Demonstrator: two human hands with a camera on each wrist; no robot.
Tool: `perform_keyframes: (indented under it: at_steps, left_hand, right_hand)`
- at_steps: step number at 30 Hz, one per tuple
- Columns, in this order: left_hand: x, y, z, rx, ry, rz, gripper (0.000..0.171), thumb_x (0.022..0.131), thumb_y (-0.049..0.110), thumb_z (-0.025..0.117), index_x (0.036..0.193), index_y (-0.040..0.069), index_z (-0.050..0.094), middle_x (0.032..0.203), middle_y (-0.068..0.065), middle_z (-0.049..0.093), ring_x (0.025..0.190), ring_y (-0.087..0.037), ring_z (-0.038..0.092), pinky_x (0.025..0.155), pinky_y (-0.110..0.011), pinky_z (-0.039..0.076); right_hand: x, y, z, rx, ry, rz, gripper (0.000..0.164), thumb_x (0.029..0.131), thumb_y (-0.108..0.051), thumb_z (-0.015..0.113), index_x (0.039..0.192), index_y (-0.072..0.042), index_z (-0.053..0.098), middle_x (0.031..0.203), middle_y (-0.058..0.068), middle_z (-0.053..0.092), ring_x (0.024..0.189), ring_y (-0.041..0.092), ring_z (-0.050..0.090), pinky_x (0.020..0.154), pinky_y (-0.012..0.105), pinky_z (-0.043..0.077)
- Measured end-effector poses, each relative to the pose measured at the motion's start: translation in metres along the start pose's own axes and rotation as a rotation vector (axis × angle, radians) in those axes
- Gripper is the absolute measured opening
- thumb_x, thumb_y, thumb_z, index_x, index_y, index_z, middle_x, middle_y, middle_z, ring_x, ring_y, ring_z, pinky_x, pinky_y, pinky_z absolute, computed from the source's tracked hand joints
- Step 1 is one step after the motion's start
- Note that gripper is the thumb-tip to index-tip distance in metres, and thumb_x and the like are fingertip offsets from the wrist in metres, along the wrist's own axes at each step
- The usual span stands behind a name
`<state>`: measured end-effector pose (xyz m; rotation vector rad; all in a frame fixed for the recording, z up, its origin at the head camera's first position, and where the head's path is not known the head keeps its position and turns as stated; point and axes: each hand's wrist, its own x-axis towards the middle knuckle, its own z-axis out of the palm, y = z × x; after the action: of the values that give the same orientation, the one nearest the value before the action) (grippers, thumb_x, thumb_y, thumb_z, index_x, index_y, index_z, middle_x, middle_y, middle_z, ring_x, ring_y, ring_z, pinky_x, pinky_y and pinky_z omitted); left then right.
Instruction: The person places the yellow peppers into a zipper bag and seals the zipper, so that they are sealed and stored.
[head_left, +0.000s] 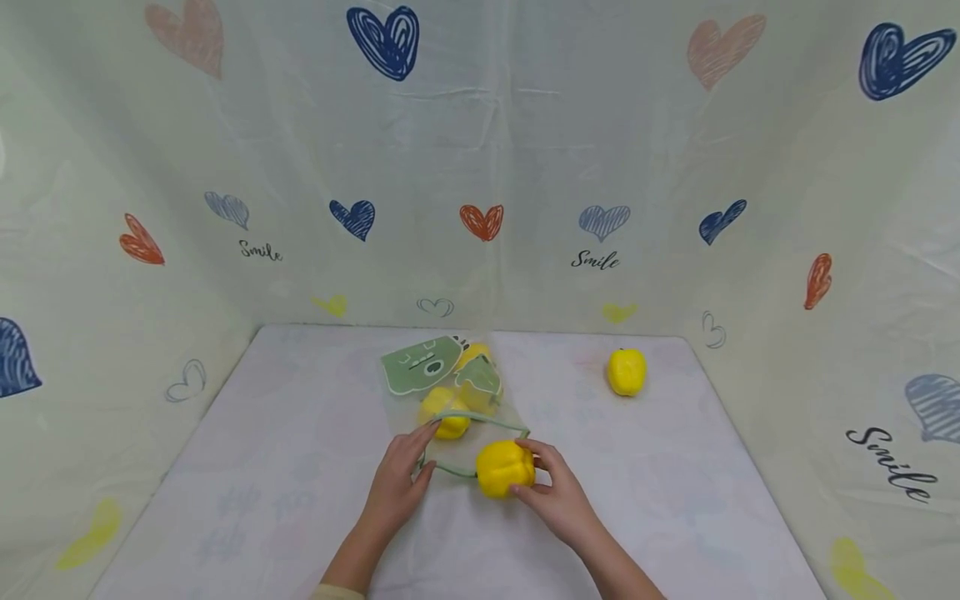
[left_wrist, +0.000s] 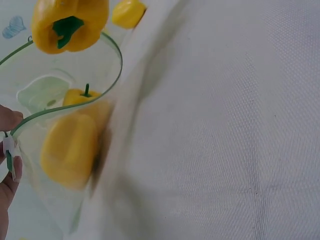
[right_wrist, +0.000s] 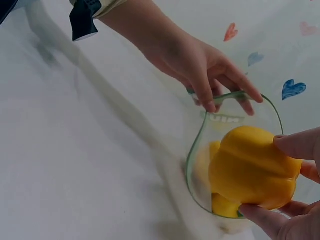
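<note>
A clear drawstring bag with a green edge [head_left: 487,419] and green printed patches lies on the table, its mouth spread toward me. My left hand [head_left: 397,479] pinches the bag's edge at the left of the mouth; in the left wrist view its fingertips [left_wrist: 16,167] are by a small white piece on the cord. My right hand [head_left: 558,500] grips a yellow bell pepper [head_left: 504,469] between thumb and fingers, right at the opening. The right wrist view shows this held pepper [right_wrist: 252,167] overlapping the green rim. Yellow peppers [head_left: 444,410] show inside through the clear side.
Another yellow bell pepper [head_left: 627,372] stands at the back right of the white-covered table [head_left: 300,433]. A curtain [head_left: 420,150] printed with hearts and the word Smile rises behind and on both sides of the table.
</note>
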<state>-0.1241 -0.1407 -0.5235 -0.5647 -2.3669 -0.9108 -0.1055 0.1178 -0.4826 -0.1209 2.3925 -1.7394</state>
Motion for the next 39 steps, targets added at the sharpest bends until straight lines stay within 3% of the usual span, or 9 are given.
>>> perform_keyframes:
  at_steps: [7, 21, 30, 39]
  left_hand:
    - [0.002, 0.002, 0.000, -0.001, -0.015, -0.013, 0.071, 0.069, -0.011, 0.080, 0.134, 0.008, 0.058, 0.128, -0.007, 0.062, 0.096, -0.019, 0.053, 0.077, -0.035, 0.048]
    - [0.002, 0.003, 0.001, -0.010, -0.017, -0.012, 0.070, 0.069, -0.010, 0.080, 0.133, 0.009, 0.058, 0.126, -0.006, 0.063, 0.094, -0.018, 0.052, 0.076, -0.035, 0.047]
    - [0.003, 0.006, 0.001, -0.015, -0.026, -0.030, 0.071, 0.070, -0.009, 0.080, 0.134, 0.010, 0.058, 0.127, -0.005, 0.063, 0.095, -0.018, 0.052, 0.077, -0.034, 0.048]
    - [0.003, 0.004, 0.002, -0.016, -0.010, -0.003, 0.071, 0.069, -0.010, 0.081, 0.133, 0.009, 0.058, 0.127, -0.006, 0.063, 0.094, -0.017, 0.051, 0.077, -0.033, 0.047]
  right_hand:
    - [0.012, 0.001, 0.015, 0.028, -0.001, 0.020, 0.057, 0.086, -0.014, 0.075, 0.138, -0.014, 0.052, 0.143, 0.013, 0.043, 0.122, 0.035, 0.044, 0.091, 0.045, 0.051]
    - [0.029, -0.003, 0.035, -0.024, 0.003, -0.038, 0.055, 0.088, -0.019, 0.072, 0.139, -0.014, 0.053, 0.138, 0.015, 0.046, 0.116, 0.033, 0.048, 0.096, 0.055, 0.042]
    - [0.039, -0.003, 0.041, -0.093, 0.039, -0.031, 0.050, 0.089, -0.021, 0.070, 0.137, -0.013, 0.056, 0.131, 0.017, 0.045, 0.111, 0.030, 0.047, 0.095, 0.053, 0.041]
    - [0.042, -0.002, 0.045, -0.112, 0.100, 0.000, 0.048, 0.089, -0.021, 0.071, 0.134, -0.013, 0.056, 0.126, 0.017, 0.044, 0.117, 0.033, 0.047, 0.100, 0.054, 0.040]
